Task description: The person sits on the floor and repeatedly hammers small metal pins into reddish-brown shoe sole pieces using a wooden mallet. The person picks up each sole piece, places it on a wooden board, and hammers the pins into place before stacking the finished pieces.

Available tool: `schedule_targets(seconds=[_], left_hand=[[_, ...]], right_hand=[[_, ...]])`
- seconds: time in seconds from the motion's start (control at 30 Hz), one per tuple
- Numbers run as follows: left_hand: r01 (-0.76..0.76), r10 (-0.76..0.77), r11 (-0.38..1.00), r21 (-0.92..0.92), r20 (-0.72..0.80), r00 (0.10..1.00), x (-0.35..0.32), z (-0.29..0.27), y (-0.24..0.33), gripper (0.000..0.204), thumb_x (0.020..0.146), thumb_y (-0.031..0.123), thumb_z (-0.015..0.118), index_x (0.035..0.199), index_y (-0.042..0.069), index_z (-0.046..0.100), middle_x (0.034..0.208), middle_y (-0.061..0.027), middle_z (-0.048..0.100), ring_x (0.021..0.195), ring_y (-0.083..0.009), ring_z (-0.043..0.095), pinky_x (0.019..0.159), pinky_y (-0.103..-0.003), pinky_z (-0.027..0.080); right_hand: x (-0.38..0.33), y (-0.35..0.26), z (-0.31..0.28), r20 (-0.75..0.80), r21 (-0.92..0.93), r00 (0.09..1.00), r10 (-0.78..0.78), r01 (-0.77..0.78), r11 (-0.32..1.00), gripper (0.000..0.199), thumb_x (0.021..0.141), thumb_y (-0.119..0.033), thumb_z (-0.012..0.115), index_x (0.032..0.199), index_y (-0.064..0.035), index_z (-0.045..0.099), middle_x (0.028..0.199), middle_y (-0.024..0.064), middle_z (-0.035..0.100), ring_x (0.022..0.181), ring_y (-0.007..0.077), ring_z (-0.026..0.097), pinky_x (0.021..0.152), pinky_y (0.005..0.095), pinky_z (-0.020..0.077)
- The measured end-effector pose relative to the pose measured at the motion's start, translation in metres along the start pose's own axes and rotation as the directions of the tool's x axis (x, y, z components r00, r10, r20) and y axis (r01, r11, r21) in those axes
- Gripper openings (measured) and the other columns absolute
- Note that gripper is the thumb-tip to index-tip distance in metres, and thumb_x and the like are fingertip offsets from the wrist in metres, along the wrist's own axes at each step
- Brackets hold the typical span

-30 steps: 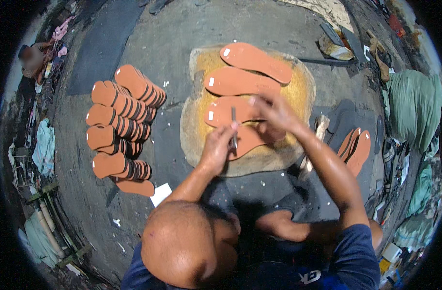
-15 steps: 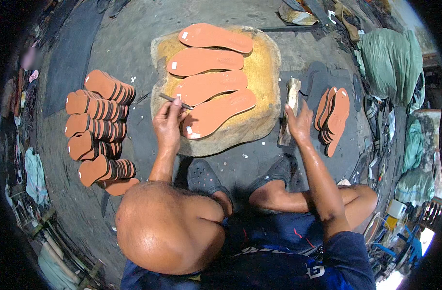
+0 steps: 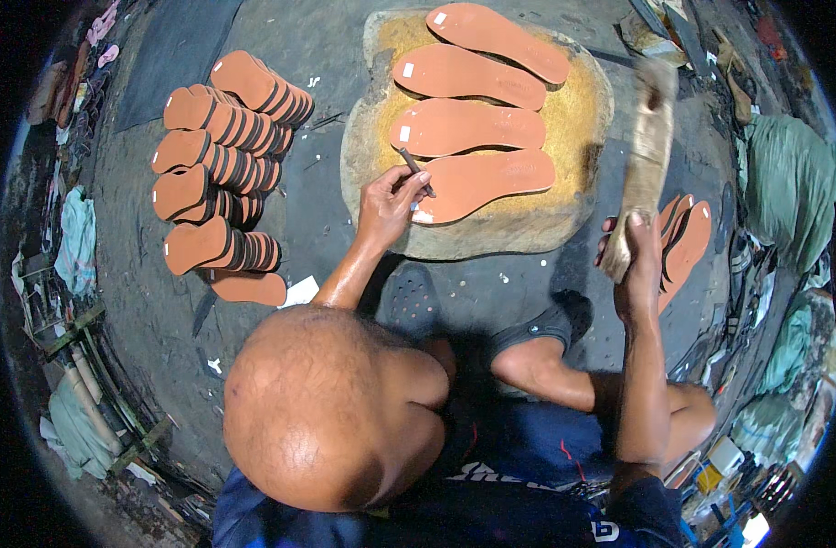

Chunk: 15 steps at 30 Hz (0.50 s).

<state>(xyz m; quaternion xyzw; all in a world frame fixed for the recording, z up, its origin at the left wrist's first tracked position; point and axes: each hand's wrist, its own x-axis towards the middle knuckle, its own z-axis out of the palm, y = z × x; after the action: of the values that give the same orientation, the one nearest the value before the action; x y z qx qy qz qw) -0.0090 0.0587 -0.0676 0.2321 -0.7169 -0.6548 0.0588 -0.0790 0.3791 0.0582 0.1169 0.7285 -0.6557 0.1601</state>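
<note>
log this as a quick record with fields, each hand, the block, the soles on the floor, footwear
left hand: pinches a thin dark tool over the nearest sole
right hand: grips a wooden bar near its lower end
block: yellowish top, four orange-brown soles on it
floor left: stacked rows of soles
floor right: smaller bunch of soles
footwear: dark clogs

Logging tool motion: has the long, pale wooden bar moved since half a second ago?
Yes. The bar has risen off the dark grey floor, right of the broad, yellow-topped block, into the right hand.
</note>
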Motion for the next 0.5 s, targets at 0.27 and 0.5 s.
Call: schedule_targets(seconds=[0.27, 0.5], left_hand=[[-0.155, 0.154, 0.987, 0.031, 0.035, 0.987, 0.004, 0.0, -0.02, 0.02, 0.098, 0.015, 0.072, 0.1, -0.005, 0.073, 0.082, -0.0105, 0.075, 0.073, -0.0138, 0.072, 0.062, -0.03, 0.056], [-0.459, 0.51, 0.783, 0.42, -0.012, 0.86, -0.006, 0.01, -0.029, 0.024, 0.089, 0.021, 0.079, 0.1, 0.0, 0.072, 0.087, -0.0153, 0.073, 0.076, -0.0327, 0.073, 0.063, -0.039, 0.057]], right_hand=[[-0.053, -0.021, 0.044, 0.277, 0.066, 0.961, 0.01, -0.029, 0.997, 0.083, 0.093, -0.018, 0.062, 0.165, -0.0147, 0.02, 0.121, 0.0147, 0.064, 0.09, 0.0186, 0.066, 0.075, 0.0302, 0.0564], [-0.062, -0.003, 0.068, 0.396, -0.251, 0.915, -0.079, 0.191, 0.949, 0.075, 0.095, -0.009, 0.059, 0.162, -0.0016, 0.026, 0.158, 0.0196, 0.042, 0.143, 0.0273, 0.043, 0.12, 0.0359, 0.0306]])
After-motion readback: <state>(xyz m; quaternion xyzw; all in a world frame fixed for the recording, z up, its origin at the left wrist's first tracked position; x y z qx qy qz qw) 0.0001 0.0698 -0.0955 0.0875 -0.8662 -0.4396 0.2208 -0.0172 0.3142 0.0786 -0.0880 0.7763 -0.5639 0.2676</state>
